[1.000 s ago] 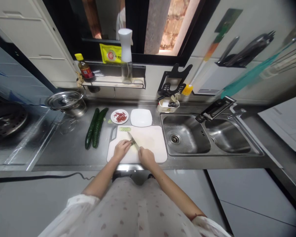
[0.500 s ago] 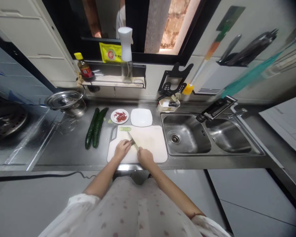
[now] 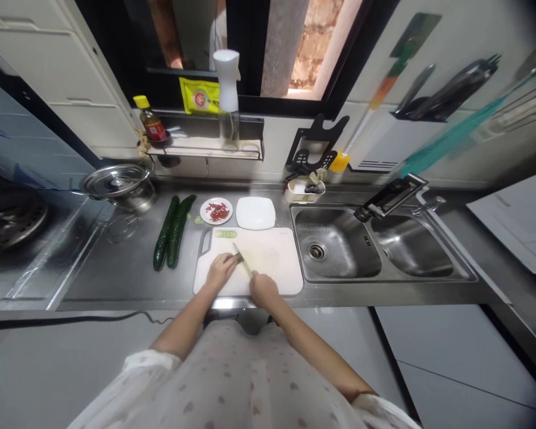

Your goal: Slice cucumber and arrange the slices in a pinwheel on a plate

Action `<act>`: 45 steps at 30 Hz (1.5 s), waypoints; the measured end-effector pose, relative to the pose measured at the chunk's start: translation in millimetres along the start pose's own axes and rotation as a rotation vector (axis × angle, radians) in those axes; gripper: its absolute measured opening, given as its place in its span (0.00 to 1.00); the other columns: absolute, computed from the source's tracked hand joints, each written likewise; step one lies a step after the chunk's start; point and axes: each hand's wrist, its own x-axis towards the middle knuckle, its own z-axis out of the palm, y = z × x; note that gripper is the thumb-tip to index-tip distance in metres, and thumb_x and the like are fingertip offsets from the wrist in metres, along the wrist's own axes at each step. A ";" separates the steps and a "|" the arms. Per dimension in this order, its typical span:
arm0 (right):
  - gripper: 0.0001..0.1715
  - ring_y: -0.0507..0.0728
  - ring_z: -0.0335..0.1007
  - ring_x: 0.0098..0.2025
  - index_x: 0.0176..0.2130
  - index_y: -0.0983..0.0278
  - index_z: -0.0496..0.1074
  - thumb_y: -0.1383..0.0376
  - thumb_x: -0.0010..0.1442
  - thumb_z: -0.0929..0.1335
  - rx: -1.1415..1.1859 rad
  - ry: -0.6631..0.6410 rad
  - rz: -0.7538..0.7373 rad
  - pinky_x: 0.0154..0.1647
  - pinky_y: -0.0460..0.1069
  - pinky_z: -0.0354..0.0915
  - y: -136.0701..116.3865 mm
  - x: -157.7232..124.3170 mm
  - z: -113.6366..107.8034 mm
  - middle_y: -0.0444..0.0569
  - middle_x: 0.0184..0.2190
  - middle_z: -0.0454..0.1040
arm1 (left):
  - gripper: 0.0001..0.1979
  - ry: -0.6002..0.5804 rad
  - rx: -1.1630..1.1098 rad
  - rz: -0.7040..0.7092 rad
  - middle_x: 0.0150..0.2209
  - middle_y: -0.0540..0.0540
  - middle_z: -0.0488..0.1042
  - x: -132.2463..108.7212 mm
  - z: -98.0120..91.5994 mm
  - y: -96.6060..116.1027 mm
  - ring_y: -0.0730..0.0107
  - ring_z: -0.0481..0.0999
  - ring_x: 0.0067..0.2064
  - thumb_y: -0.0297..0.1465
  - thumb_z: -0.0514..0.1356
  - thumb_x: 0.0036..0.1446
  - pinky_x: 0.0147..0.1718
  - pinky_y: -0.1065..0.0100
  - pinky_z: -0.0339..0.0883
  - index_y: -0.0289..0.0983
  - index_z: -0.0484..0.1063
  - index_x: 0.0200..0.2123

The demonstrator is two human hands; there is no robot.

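Note:
A white cutting board (image 3: 277, 256) lies on the steel counter, with pale green slices (image 3: 226, 234) in a row at its upper left. My right hand (image 3: 264, 290) is closed round the handle of a knife (image 3: 243, 258), whose blade points up and left over the board. On the board's left part, my left hand (image 3: 222, 271) has its fingers curled together beside the blade. Something small and dark shows at its fingertips, too small to name. Behind the board are a white plate (image 3: 256, 213) and a round dish with red pieces (image 3: 217, 211).
Two long green cucumbers (image 3: 166, 233) lie left of the board. A lidded steel pot (image 3: 120, 185) stands at the back left. To the right is a double sink (image 3: 339, 244) with a black faucet (image 3: 390, 198). A shelf (image 3: 196, 146) holds bottles.
The knife's tip has moved slightly down and the blade has shifted a little against my left fingertips. Both hands stay in nearly the same places.

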 end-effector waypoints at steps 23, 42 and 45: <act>0.20 0.59 0.72 0.46 0.50 0.70 0.70 0.71 0.65 0.56 0.020 0.021 -0.064 0.44 0.49 0.64 -0.2 13.8 -2.8 0.60 0.41 0.76 | 0.14 0.001 -0.028 0.002 0.43 0.43 0.73 0.8 -0.6 -0.4 0.64 0.71 0.44 0.33 0.51 0.64 0.45 0.62 0.68 0.42 0.73 0.49; 0.19 0.60 0.73 0.45 0.49 0.69 0.70 0.70 0.65 0.56 -0.002 -0.056 -0.005 0.41 0.49 0.64 6.9 -3.2 -0.5 0.60 0.42 0.76 | 0.13 0.061 -0.001 0.077 0.40 0.43 0.73 0.3 3.0 -2.9 0.65 0.71 0.42 0.32 0.52 0.64 0.42 0.63 0.67 0.40 0.74 0.47; 0.19 0.60 0.73 0.46 0.49 0.69 0.70 0.70 0.64 0.57 -0.014 -0.050 -0.010 0.42 0.49 0.63 6.3 -1.6 -1.8 0.60 0.42 0.76 | 0.13 0.067 -0.006 0.084 0.40 0.43 0.73 0.4 2.9 -3.0 0.65 0.71 0.42 0.32 0.53 0.64 0.41 0.63 0.67 0.40 0.74 0.48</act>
